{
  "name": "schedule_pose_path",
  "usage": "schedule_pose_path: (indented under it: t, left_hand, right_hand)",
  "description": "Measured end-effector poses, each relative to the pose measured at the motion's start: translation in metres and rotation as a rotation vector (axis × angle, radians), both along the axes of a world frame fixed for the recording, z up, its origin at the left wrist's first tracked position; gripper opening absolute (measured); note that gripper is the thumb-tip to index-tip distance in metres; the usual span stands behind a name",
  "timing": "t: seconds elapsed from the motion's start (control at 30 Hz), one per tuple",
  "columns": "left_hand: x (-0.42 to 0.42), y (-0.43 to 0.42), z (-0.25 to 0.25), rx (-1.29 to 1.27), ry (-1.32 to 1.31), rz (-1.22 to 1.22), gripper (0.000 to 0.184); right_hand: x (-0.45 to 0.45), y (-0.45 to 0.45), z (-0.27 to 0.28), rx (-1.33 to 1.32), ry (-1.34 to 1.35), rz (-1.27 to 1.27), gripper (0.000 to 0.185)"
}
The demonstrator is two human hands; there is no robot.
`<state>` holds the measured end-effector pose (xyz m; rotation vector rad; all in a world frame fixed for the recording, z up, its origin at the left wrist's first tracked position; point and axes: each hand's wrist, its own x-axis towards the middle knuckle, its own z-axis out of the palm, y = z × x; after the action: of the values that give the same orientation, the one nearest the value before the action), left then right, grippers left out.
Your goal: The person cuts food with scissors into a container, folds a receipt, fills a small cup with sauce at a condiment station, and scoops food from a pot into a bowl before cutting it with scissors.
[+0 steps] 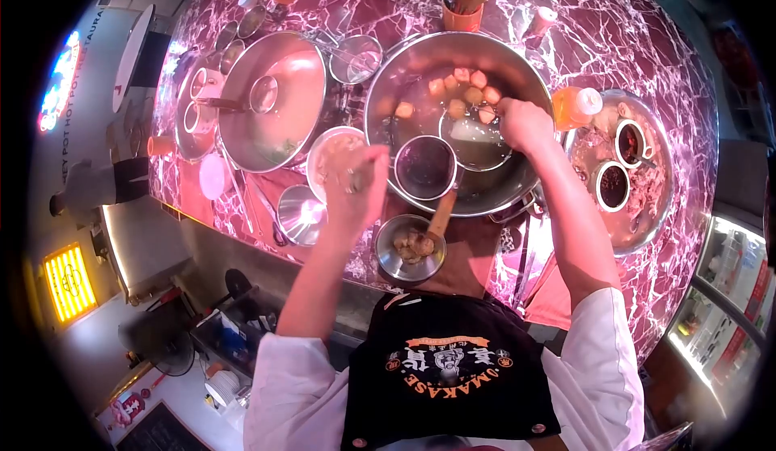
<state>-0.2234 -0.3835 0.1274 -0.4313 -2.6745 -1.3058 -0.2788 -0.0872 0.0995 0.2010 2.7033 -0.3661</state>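
A large steel pot [537,180] holds broth with several pale orange cubes [475,81] floating at its far side. My right hand [525,126] is closed at the pot's right inner wall, close to the cubes; what its fingers hold is hidden. My left hand [356,183] is raised over the near side of a white bowl [330,142] of pale food, fingers bent together; their contents cannot be made out. Inside the pot sit a round strainer [477,168] and a dark-looking round cup [425,167]. A wooden handle [441,215] crosses a small steel bowl [410,269] with brown food pieces.
At left stands another large steel pot [303,140], beside a steel cup [301,213]. On the right, a large tray of meat [647,217] carries two sauce cups [612,186], near an orange bottle [575,109]. A container of utensils [462,19] stands behind the pot.
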Motion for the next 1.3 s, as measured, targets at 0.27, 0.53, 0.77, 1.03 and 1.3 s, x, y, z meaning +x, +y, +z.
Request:
schedule_pose_path:
  t: [0.27,0.53,0.77,1.03,1.3]
  left_hand:
    - [0.049,0.03,0.008,0.252,-0.252,0.076,0.012]
    - [0.045,0.031,0.011,0.105,-0.144,0.012,0.016]
    - [0.029,0.015,0.004,0.168,-0.041,0.012,0.02]
    - [0.009,0.004,0.01,0.171,-0.125,-0.074,0.013]
    - [0.01,0.002,0.001,0.153,-0.086,0.012,0.01]
  right_hand:
    - [-0.047,-0.035,-0.038,0.019,-0.156,0.15,0.027]
    - [-0.056,-0.054,-0.133,-0.328,-0.047,-0.134,0.031]
    - [-0.05,0.008,-0.009,0.113,0.063,0.229,0.026]
    - [-0.028,0.015,0.017,0.417,-0.244,0.369,0.021]
    - [-0.02,0.005,-0.052,0.239,-0.348,-0.003,0.029]
